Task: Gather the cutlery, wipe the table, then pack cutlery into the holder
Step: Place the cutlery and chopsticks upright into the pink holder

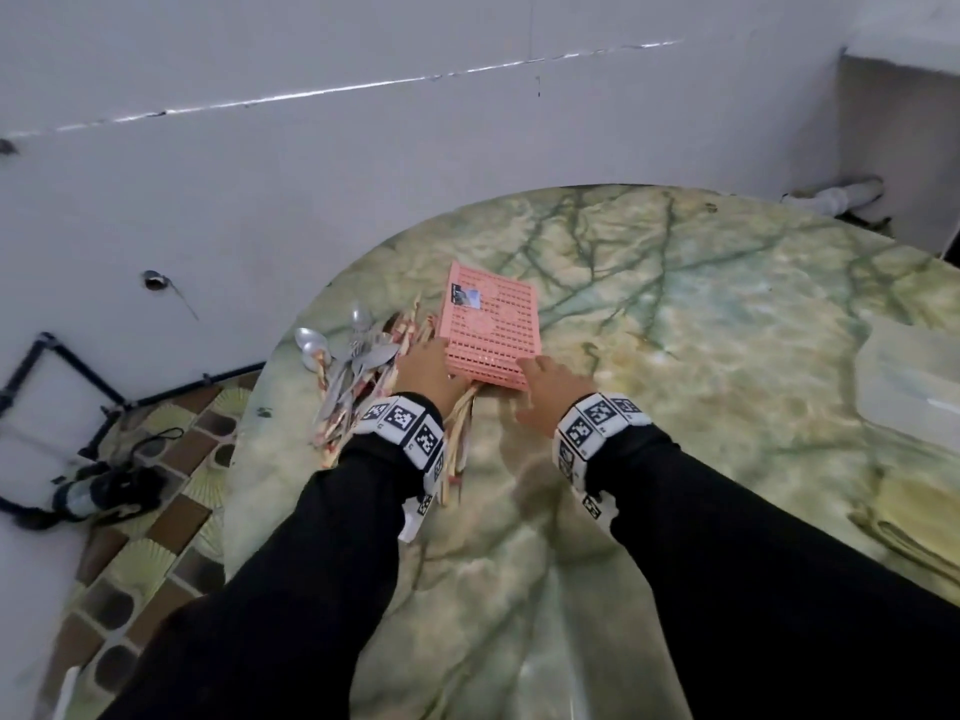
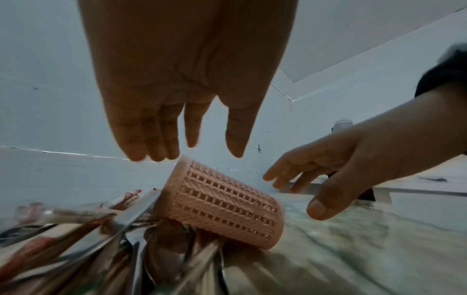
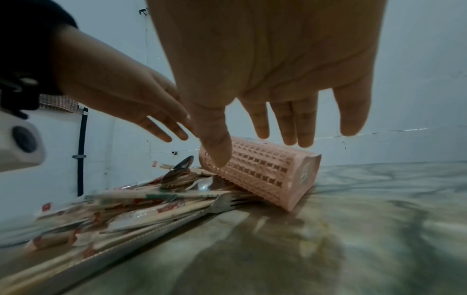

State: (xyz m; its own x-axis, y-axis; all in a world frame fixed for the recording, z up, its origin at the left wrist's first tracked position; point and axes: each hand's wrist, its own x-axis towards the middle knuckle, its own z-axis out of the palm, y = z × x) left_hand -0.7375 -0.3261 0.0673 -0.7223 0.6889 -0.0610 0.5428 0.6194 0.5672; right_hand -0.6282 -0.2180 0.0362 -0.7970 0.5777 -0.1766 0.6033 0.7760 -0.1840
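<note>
A pink lattice cutlery holder [image 1: 491, 324] lies on its side on the green marble table [image 1: 701, 314], its near end resting on the cutlery. That pile [image 1: 353, 366] of spoons, forks and wrapped chopsticks sits by the table's left edge. My left hand [image 1: 423, 366] is at the holder's near left corner and my right hand [image 1: 550, 381] at its near right corner. Both hands have straight, spread fingers and hold nothing. In the left wrist view the left hand [image 2: 192, 139] hovers over the holder [image 2: 222, 203]. In the right wrist view the right hand [image 3: 260, 131] is just above the holder [image 3: 262, 173]. Contact cannot be told.
A clear plastic box [image 1: 914, 376] and a folded yellowish cloth [image 1: 914, 527] sit at the table's right edge. A white wall stands close behind the table. On the tiled floor to the left lie a black frame [image 1: 62, 366] and dark gear [image 1: 104, 491].
</note>
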